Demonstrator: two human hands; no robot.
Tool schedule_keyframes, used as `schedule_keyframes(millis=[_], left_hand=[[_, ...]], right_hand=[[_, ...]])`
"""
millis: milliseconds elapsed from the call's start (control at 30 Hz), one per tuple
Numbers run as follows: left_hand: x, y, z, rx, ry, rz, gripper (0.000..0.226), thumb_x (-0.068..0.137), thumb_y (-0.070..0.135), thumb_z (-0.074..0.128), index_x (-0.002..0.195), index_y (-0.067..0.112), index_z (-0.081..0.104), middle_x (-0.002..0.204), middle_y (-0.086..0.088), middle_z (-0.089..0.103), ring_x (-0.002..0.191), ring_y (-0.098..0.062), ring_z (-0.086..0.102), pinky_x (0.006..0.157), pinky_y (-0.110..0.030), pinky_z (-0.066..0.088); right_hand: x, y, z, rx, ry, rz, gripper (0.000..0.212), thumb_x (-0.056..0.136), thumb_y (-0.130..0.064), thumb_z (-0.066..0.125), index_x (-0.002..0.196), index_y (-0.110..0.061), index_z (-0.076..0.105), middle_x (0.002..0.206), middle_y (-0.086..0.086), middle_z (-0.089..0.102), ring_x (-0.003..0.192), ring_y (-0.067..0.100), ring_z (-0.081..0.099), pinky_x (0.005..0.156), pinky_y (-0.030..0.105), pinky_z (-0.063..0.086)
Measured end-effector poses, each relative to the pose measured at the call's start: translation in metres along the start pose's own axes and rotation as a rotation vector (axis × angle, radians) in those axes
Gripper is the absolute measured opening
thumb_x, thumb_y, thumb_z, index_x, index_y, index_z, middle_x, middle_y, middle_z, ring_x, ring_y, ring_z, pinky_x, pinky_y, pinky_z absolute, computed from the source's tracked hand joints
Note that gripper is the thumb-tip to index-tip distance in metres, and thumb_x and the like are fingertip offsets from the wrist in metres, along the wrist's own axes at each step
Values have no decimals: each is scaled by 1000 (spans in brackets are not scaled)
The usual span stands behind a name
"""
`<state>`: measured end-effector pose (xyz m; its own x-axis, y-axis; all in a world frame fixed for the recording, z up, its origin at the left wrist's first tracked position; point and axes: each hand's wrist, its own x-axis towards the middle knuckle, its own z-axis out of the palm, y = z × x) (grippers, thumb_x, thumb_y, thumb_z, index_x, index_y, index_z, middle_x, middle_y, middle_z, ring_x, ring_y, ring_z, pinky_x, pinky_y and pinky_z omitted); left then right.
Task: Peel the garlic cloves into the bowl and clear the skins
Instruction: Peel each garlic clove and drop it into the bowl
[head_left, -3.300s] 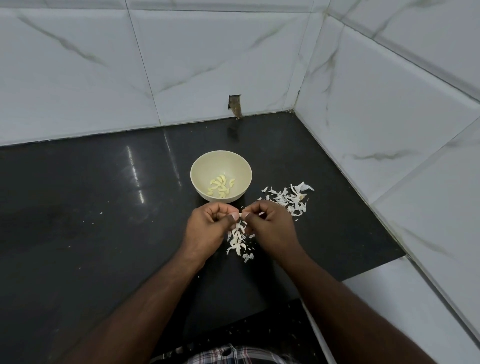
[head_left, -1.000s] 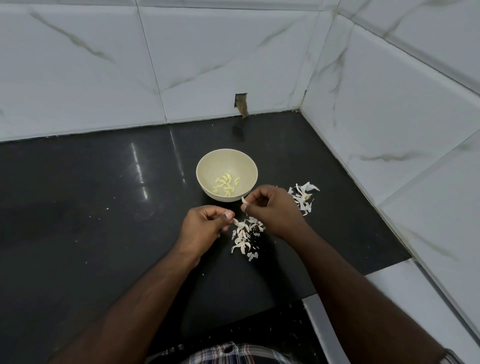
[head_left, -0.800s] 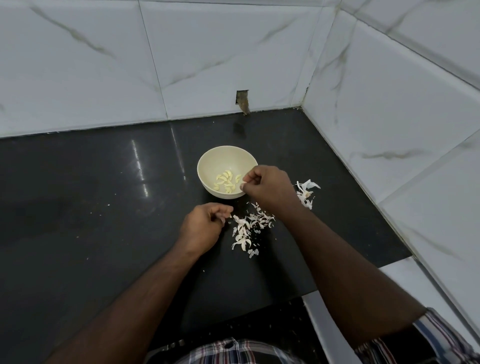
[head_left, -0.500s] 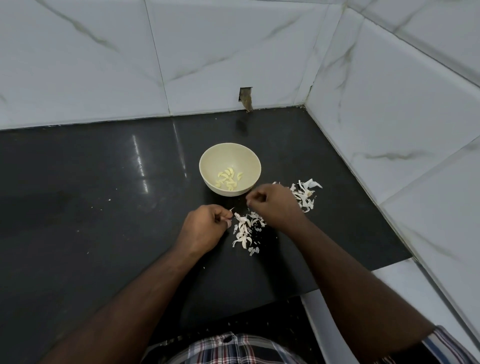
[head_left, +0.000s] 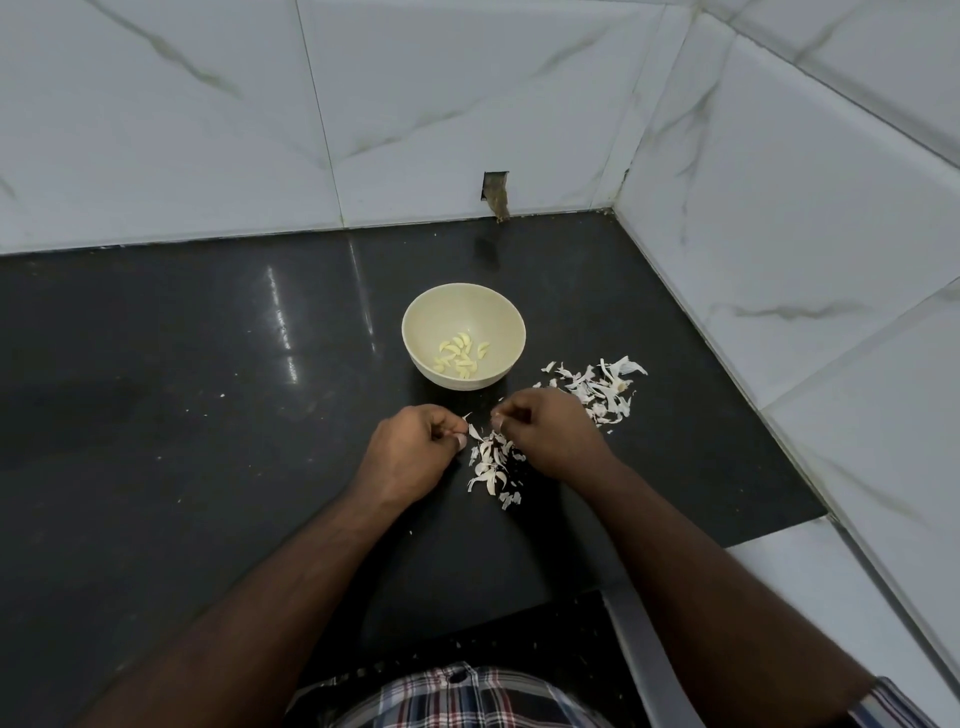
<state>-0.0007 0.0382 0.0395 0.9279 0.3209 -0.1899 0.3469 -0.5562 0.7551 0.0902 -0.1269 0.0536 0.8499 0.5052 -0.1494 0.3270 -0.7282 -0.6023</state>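
peeled garlic cloves sit in the bottom of the cream bowl, on the black table just beyond the hands. two heaps of garlic skins: one between the hands, a bigger one right of the bowl, beside the right hand.

left hand grip: fingers curled, thumb and forefinger pinched on a small white scrap sticking out at the tips, skin or clove end, too small to tell. right hand grip: fingers curled, tips pinched together near the left's; can't tell if anything is in them.

step, as i read it: mid-peel, or picking the next clove out of the near heap. unpeeled cloves not distinguishable in the heaps.

next move needs: fingernail work to strip the scrap, clove dropped into bowl, a short reach forward. skin clearing not started; both heaps on the table. skins are light and will scatter if swept fast.
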Motion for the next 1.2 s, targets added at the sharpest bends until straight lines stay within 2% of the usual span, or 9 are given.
schedule_keyframes(millis=[133, 233, 400, 533, 667, 767, 900, 1067, 1200], left_hand=[[0, 1, 2, 65, -11, 37, 13, 93, 21, 68, 99, 30, 76, 94, 17, 72, 85, 3, 63, 69, -5, 40], [3, 0, 6, 176, -27, 114, 21, 95, 20, 65, 110, 30, 75, 107, 13, 71, 97, -5, 63, 85, -20, 49], [7, 0, 14, 300, -44, 206, 31, 99, 18, 57, 126, 27, 69, 116, 5, 64, 111, -13, 59, 91, -23, 45], [1, 11, 17, 13, -39, 144, 24, 92, 24, 68, 114, 32, 74, 98, 14, 74, 96, 0, 65, 83, -14, 47], [0, 14, 23, -365, -77, 17, 13, 79, 28, 81, 91, 32, 77, 81, 7, 76, 81, -11, 73, 83, -38, 60], [-1, 16, 23, -466, 3, -58, 8, 82, 15, 81, 85, 22, 77, 77, -4, 75, 69, -13, 67, 72, -35, 55], [-3, 16, 19, -525, -28, -47, 12, 82, 7, 80, 88, 17, 77, 78, -8, 75, 69, -19, 67, 73, -39, 58], [-4, 21, 16, -713, -52, -97, 18, 83, -5, 75, 98, 3, 71, 76, -7, 74, 70, -20, 63, 60, -22, 53], [-5, 22, 14, -842, -85, -186, 20, 85, -4, 73, 102, 4, 66, 78, -7, 73, 68, -16, 68, 57, -19, 53]], right_hand=[[3, 9, -10, 20, 51, 62, 22, 96, -19, 62, 115, -18, 74, 108, -4, 74, 88, 3, 60, 77, 16, 39], [4, 19, -19, 8, 93, 89, 22, 95, -18, 64, 115, -17, 75, 113, -5, 74, 94, 5, 63, 81, 16, 41], [4, 27, -19, 133, 64, 123, 23, 91, -11, 69, 113, -17, 74, 103, -1, 76, 91, 8, 67, 85, 22, 50], [-5, 20, -14, 663, -13, 174, 28, 84, 13, 65, 102, -8, 69, 87, 12, 71, 75, 20, 68, 76, 33, 61], [-16, 6, -4, 865, -24, 189, 23, 81, 15, 70, 102, 6, 65, 86, 20, 65, 76, 27, 71, 74, 36, 63], [-20, 3, -3, 938, -30, 228, 16, 86, 10, 69, 101, 6, 65, 86, 21, 66, 79, 29, 69, 74, 36, 63], [-23, 3, -5, 857, -79, 231, 6, 93, -6, 67, 95, -4, 72, 82, 16, 69, 76, 19, 67, 66, 31, 60], [-25, 2, -2, 818, -107, 184, 17, 90, -1, 69, 106, -4, 74, 80, 15, 67, 75, 18, 62, 69, 30, 58], [-28, -1, -1, 859, -97, 138, 15, 90, 0, 69, 100, -8, 74, 82, 16, 67, 76, 20, 62, 71, 31, 57]])
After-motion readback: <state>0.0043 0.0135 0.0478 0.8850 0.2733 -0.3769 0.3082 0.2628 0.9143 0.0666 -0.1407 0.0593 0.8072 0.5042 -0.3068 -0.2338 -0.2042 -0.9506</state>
